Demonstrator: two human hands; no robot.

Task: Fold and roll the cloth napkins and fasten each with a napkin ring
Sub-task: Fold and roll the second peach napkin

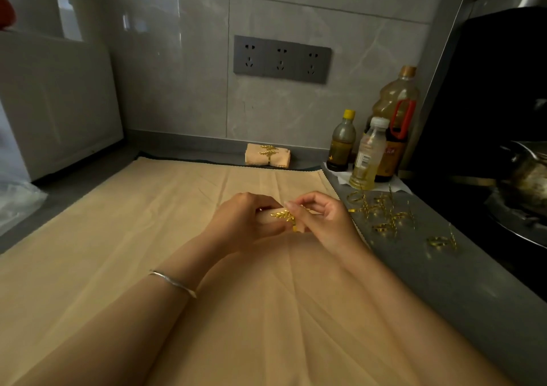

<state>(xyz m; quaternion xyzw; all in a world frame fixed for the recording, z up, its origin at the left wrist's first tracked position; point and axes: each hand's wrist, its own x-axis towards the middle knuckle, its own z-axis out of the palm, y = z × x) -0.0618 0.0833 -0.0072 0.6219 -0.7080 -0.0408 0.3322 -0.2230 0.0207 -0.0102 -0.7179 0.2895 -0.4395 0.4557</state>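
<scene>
My left hand (245,220) grips a small rolled beige napkin (266,218), mostly hidden by its fingers. My right hand (321,218) pinches a gold leaf-shaped napkin ring (285,216) that sits on the roll between both hands. A finished beige napkin with a gold leaf ring (268,155) lies at the back by the wall. Several loose gold napkin rings (387,214) are scattered on the grey counter (444,282) to the right. A large flat beige cloth (148,252) covers the worktop under my hands.
Three bottles stand at the back right: a big oil bottle (396,119), a small dark one (342,143) and a clear one (368,156). A black stove with a pan (527,175) lies far right. A white appliance (56,101) stands at the left.
</scene>
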